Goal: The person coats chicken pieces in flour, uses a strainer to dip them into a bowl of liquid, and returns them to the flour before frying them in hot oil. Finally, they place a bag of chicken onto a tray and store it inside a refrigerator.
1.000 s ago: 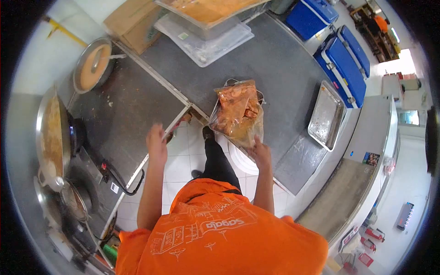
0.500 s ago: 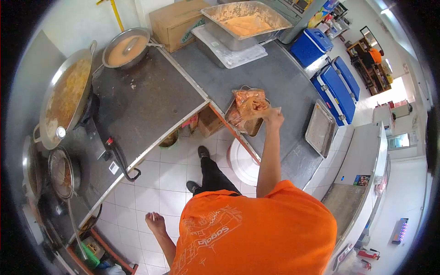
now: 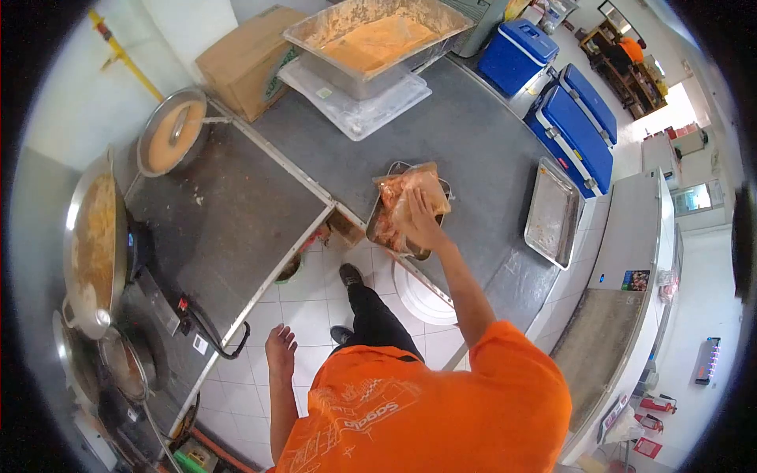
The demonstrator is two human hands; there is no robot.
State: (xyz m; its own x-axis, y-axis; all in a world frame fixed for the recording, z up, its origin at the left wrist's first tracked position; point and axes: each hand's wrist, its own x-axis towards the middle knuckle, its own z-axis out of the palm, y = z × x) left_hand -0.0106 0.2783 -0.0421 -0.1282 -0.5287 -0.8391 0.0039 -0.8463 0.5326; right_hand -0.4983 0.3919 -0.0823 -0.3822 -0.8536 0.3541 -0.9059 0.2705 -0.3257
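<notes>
My right hand lies with fingers spread on a clear plastic bag, pressed over reddish, meat-like pieces. Both bag and pieces sit in a small metal tray near the inner edge of the grey counter. Away from any object, my left hand hangs above the tiled floor with its fingers apart and nothing in it.
A large metal pan with orange-coloured contents stands over a plastic lid. Beyond are a cardboard box, an empty tray and blue coolers. Left are a bowl and a wok. Another person is far off.
My right hand has gone from holding up the bag's edge to lying flat on the bag, which is now folded down over the pieces. My left hand has risen slightly. The view has shifted.
</notes>
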